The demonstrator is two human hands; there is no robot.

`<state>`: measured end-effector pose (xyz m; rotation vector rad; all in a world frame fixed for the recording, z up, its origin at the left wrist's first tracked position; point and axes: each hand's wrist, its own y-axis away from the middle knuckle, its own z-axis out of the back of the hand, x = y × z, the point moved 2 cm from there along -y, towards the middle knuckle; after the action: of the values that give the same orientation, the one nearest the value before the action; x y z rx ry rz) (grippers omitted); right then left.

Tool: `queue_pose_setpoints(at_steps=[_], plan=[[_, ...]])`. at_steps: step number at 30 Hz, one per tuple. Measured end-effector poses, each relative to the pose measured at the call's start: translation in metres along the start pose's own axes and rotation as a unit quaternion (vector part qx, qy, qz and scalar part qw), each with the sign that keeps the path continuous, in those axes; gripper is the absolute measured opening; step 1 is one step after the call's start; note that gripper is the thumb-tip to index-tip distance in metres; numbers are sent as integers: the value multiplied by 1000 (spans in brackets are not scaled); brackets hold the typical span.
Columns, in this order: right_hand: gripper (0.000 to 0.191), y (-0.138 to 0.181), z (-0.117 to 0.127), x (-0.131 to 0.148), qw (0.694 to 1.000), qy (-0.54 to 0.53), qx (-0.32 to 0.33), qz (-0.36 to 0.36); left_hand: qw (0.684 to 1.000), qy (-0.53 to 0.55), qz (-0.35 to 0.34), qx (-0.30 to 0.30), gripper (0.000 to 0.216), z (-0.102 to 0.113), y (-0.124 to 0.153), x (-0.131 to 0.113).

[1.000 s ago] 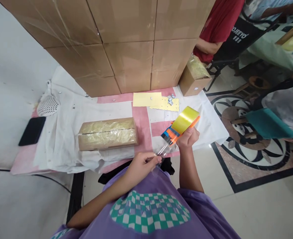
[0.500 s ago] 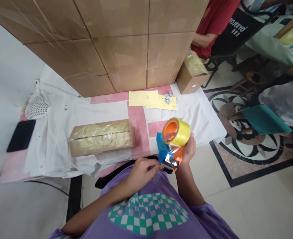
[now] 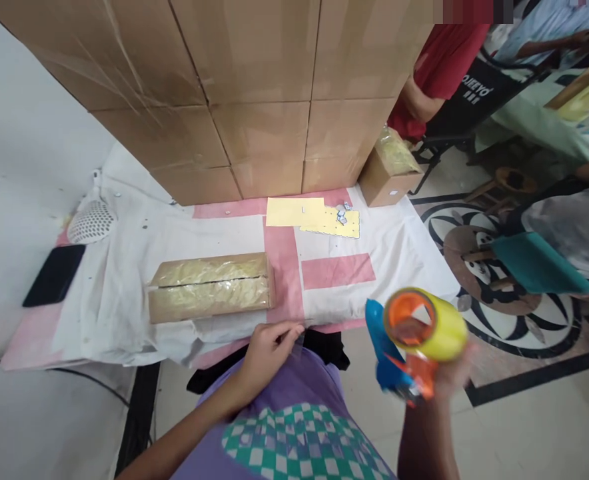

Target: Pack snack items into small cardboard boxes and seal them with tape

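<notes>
My right hand (image 3: 449, 380) grips an orange and blue tape dispenser (image 3: 409, 343) carrying a yellow tape roll, held out over the floor to the right of the table; the hand is blurred by motion. My left hand (image 3: 269, 347) is pinched at the table's near edge on a small clear strip of tape (image 3: 297, 343). An open cardboard box (image 3: 209, 287), filled with clear-wrapped yellowish contents, lies on the white cloth just left of that hand.
A wall of stacked cartons (image 3: 234, 87) stands behind the table. Yellow sheets (image 3: 314, 217), a small open box (image 3: 389, 173), a white perforated scoop (image 3: 89, 223) and a black phone (image 3: 54, 273) lie around. Other people sit at the right (image 3: 439, 67).
My right hand swung the dispenser away from my left hand, down and to the right off the table. The left hand stayed near the table edge with the tape piece.
</notes>
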<state>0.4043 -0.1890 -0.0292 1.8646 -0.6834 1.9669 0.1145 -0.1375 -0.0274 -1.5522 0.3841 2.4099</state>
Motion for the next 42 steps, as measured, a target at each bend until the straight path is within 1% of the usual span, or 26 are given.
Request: queue_pose_setpoints(at_steps=[2,3,5,8,10,11,13,15,17,19,21,22,23,24,26,28,31,33,35,37,40,42], plan=[[63,-25,-18,-13,997,-29,-66,21,999,24,15,-21,35,0,-1,1],[63,-41,-31,-20,996,-38,-80,27,999,29,20,-27,35,1,0,3],[53,-73,-62,-32,998,-33,-51,25,998,34,30,-45,37,5,5,10],[39,-109,-103,-44,998,-43,52,10,995,34,44,-86,40,17,16,20],[35,-121,-117,-53,993,-65,101,-14,992,37,57,-109,41,23,21,24],[34,-123,-120,-57,992,-69,102,-27,991,39,63,-115,41,25,23,25],[34,-124,-119,-66,994,-53,77,-50,989,43,71,-120,41,26,25,27],[36,-121,-113,-70,997,-25,39,-54,989,46,74,-117,42,25,26,30],[45,-120,-106,-66,999,2,8,-46,990,47,76,-106,42,22,24,32],[65,-120,-103,-56,997,78,-15,-25,992,48,76,-90,42,20,22,33],[84,-122,-105,-43,981,195,-17,4,994,46,75,-70,43,17,19,32],[88,-124,-108,-38,969,247,-12,14,995,43,73,-60,43,16,18,31],[88,-126,-110,-34,959,281,-6,19,995,40,70,-50,43,14,16,30],[84,-127,-112,-31,957,291,-2,16,996,38,67,-41,43,13,15,28],[74,-131,-111,-32,963,269,-3,7,997,37,65,-29,42,12,14,27],[69,-135,-104,-38,976,220,-11,-2,997,40,66,-26,42,12,13,29],[69,-139,-87,-48,993,108,-25,-40,996,46,71,-34,43,14,14,35],[69,-139,-77,-51,996,25,-25,-76,996,51,71,-36,43,15,14,38],[71,-136,-71,-47,996,-27,-12,-88,996,53,67,-31,43,14,13,39],[72,-132,-69,-37,997,-36,10,-65,996,52,64,-22,44,13,12,39],[70,-125,-71,-20,999,-6,34,-12,997,50,60,-16,44,10,10,38],[68,-123,-73,-12,999,14,45,7,997,51,60,-14,43,8,8,38]])
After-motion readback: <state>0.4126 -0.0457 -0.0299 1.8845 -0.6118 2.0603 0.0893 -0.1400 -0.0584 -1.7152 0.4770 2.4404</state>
